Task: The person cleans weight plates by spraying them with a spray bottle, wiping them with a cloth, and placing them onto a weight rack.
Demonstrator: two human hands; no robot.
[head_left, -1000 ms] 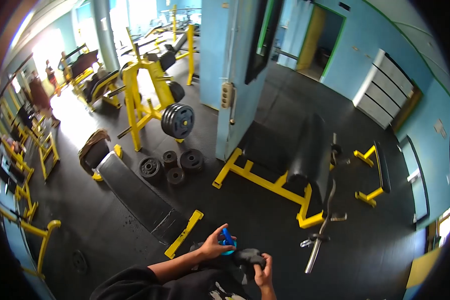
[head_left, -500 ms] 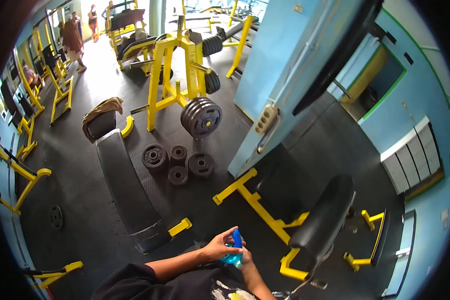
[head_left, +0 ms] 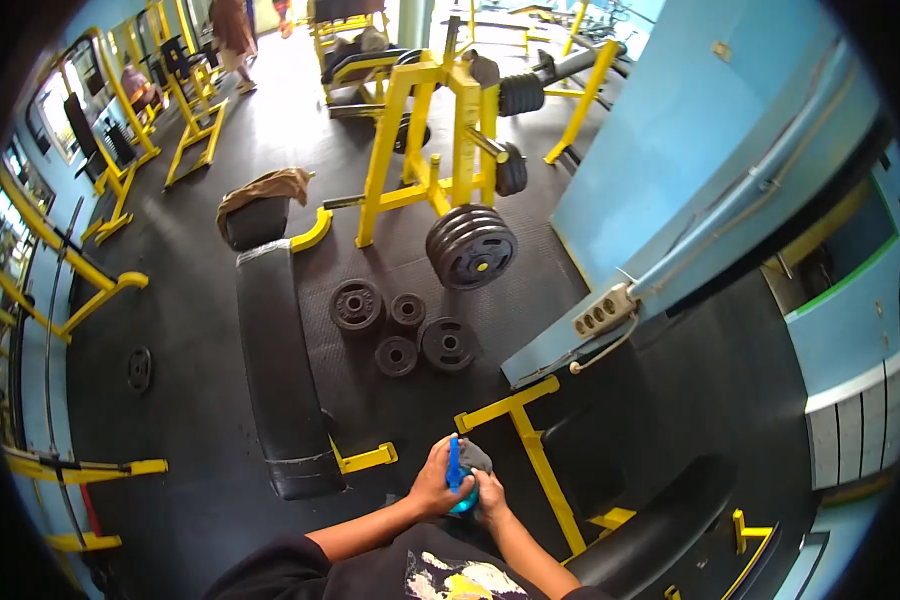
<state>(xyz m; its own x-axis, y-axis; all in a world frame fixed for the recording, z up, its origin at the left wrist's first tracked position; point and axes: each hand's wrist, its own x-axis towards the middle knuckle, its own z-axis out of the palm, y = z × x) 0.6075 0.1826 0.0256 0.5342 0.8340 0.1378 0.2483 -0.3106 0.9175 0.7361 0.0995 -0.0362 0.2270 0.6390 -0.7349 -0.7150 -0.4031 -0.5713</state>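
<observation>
The spray bottle (head_left: 455, 468) is right of the near end of the bench (head_left: 276, 370), apart from it. My left hand (head_left: 432, 490) grips it; my right hand (head_left: 491, 497) closes on the grey cloth (head_left: 475, 457) beside it. If the cloth loosens my hold, the bottle can slip to the floor (head_left: 195, 470).

In the lower middle of the frame, the bottle (head_left: 465, 501) has a turquoise body and a narrow blue top (head_left: 454, 466) pointing toward the upper edge; the left hand (head_left: 433, 487) grips it, hiding part. A grey cloth (head_left: 476, 457) sits bunched just right of the blue top, held by the right hand (head_left: 489, 493); its lower part is hidden.
</observation>
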